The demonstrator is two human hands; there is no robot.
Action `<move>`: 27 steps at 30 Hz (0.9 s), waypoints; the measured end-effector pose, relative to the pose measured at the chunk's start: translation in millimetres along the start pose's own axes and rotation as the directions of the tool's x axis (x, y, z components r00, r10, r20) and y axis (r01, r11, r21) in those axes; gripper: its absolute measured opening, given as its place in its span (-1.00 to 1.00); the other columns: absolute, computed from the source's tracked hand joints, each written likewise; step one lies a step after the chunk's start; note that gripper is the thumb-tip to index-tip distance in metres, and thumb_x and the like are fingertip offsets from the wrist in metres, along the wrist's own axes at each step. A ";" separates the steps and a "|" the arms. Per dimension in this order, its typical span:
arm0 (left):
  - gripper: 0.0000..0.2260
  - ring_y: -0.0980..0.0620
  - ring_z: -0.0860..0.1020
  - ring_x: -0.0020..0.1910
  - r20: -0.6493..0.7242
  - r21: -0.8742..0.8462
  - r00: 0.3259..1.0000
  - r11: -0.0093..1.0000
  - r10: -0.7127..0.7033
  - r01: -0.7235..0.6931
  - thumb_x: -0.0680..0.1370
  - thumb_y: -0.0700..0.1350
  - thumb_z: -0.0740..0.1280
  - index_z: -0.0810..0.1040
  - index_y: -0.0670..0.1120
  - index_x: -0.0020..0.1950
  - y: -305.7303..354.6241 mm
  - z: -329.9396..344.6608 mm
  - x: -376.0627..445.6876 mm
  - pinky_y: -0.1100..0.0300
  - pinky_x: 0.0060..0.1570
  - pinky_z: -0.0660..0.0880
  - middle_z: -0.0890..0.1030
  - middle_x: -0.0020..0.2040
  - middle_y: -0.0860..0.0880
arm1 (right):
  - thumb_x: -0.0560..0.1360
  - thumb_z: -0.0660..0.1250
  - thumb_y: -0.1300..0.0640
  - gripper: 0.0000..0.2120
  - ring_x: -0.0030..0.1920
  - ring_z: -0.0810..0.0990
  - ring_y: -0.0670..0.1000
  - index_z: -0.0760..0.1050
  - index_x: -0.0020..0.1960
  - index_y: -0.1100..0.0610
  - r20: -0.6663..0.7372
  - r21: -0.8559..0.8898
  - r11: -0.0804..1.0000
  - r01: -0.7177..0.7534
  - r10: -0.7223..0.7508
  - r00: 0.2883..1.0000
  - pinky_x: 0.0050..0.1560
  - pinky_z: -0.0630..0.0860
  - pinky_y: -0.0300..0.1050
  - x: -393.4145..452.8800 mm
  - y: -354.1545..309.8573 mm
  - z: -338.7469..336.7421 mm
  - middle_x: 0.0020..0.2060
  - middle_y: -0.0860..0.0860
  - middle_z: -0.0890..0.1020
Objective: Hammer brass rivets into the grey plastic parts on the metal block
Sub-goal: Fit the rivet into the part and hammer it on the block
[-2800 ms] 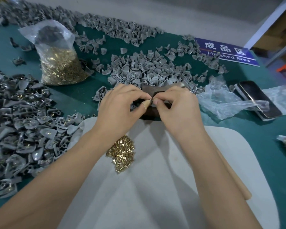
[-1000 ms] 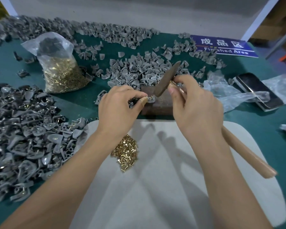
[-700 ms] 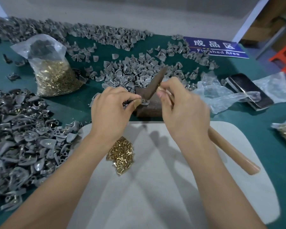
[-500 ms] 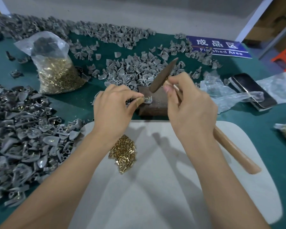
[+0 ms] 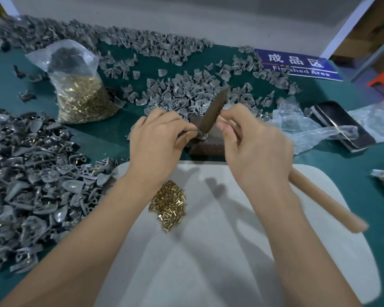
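Note:
A dark metal block point(image 5: 211, 144) sits on the green table beyond a white mat point(image 5: 231, 251). My left hand point(image 5: 155, 142) pinches a small grey plastic part point(image 5: 201, 136) on the block's top. My right hand point(image 5: 255, 147) grips a hammer just below its head. The dark hammer head point(image 5: 213, 111) rests its lower end on the part, and the wooden handle point(image 5: 326, 207) sticks out to the lower right. A small heap of loose brass rivets point(image 5: 167, 207) lies on the mat near my left wrist.
Piles of grey plastic parts lie at left point(image 5: 31, 185) and behind the block point(image 5: 197, 94). A clear bag of brass rivets point(image 5: 80, 89) stands at back left. A phone point(image 5: 341, 125) on crumpled plastic lies at right, near a blue sign point(image 5: 297, 65).
My right hand left the part and took up the hammer. The head has gone up and down over the block and now touches the part. My left hand stayed pinching it.

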State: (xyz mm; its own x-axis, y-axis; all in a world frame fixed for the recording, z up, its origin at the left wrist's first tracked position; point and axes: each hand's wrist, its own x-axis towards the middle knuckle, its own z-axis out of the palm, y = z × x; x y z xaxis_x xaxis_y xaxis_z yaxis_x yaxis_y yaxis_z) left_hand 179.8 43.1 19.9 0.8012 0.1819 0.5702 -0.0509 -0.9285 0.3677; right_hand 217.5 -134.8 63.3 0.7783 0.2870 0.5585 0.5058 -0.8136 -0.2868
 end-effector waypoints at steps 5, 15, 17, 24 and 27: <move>-0.89 0.01 0.53 -0.02 0.000 0.007 1.000 1.000 -0.003 0.003 0.58 0.08 0.43 0.73 0.10 0.01 -1.4 1.7 0.9 0.12 -0.14 0.34 0.66 -0.09 0.15 | 0.63 0.29 -0.03 -0.95 -0.36 0.49 0.04 0.51 0.06 -0.10 -0.050 0.029 0.999 -0.022 0.024 0.998 -0.41 0.13 -0.16 -0.3 -0.2 0.3 -0.35 -0.15 0.53; -0.89 0.02 0.54 0.01 0.005 -0.009 1.000 1.000 -0.024 0.024 0.57 0.07 0.43 0.73 0.11 0.02 -3.0 4.4 0.0 0.07 -0.11 0.41 0.66 -0.08 0.15 | 0.63 0.30 -0.04 -0.95 -0.36 0.55 0.08 0.52 0.04 -0.11 -0.021 0.018 1.000 -0.010 0.011 1.000 -0.37 0.17 -0.13 -2.4 -3.4 1.5 -0.37 -0.16 0.50; -0.89 0.04 0.52 0.02 0.018 -0.013 0.999 1.000 -0.027 0.027 0.57 0.10 0.43 0.72 0.13 0.02 -3.6 4.3 -0.2 0.08 -0.09 0.42 0.65 -0.08 0.18 | 0.64 0.31 -0.04 -0.94 -0.38 0.52 0.07 0.54 0.04 -0.10 -0.096 0.037 0.998 -0.054 0.057 0.994 -0.41 0.14 -0.15 -1.9 -1.8 0.5 -0.36 -0.15 0.56; -0.88 0.04 0.52 0.00 0.032 -0.064 0.999 0.997 -0.043 0.046 0.57 0.09 0.44 0.72 0.11 0.04 -3.9 5.4 -0.8 -0.02 -0.06 0.49 0.65 -0.08 0.17 | 0.63 0.30 -0.06 -0.94 -0.37 0.51 0.06 0.54 0.05 -0.11 -0.071 0.040 0.998 -0.053 0.055 0.996 -0.37 0.16 -0.13 -0.1 -0.1 0.4 -0.34 -0.13 0.60; -0.89 0.03 0.52 -0.01 0.031 -0.066 0.998 0.997 -0.049 0.050 0.57 0.08 0.44 0.72 0.11 0.04 -4.1 5.4 -0.8 -0.03 -0.07 0.50 0.65 -0.08 0.17 | 0.64 0.29 -0.03 -0.94 -0.39 0.36 0.05 0.52 0.04 -0.09 -0.026 0.017 1.000 -0.019 0.019 0.999 -0.42 0.06 -0.21 -1.8 -2.6 0.6 -0.38 -0.14 0.48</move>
State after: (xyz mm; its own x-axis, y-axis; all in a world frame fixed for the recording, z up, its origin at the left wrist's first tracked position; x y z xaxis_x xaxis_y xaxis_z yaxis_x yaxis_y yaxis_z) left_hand 182.6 45.0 13.9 0.8205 0.2167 0.5289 -0.0495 -0.8950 0.4434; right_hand 215.1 -132.9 62.6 0.7780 0.2581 0.5728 0.4971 -0.8103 -0.3102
